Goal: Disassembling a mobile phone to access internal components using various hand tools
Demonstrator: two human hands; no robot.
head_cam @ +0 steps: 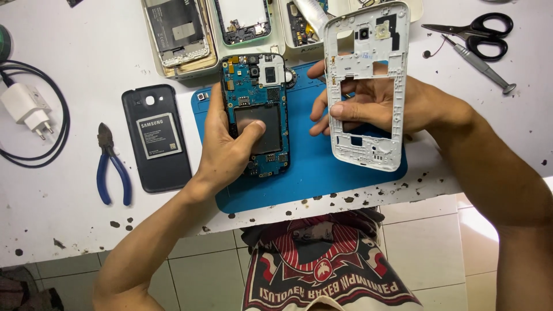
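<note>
My left hand grips an opened phone body with its blue circuit board showing, thumb pressed on the empty battery bay, above a blue work mat. Lifted clear of the phone, a white plastic middle frame is pinched on its left rail by my right hand, whose fingers show through the frame's battery opening. The frame hangs over the mat's right half, apart from the phone.
A dark back cover with a battery on it lies left of the mat, beside blue-handled pliers. A white charger with black cable sits far left. Opened phones in trays line the back. Scissors and a screwdriver lie at right.
</note>
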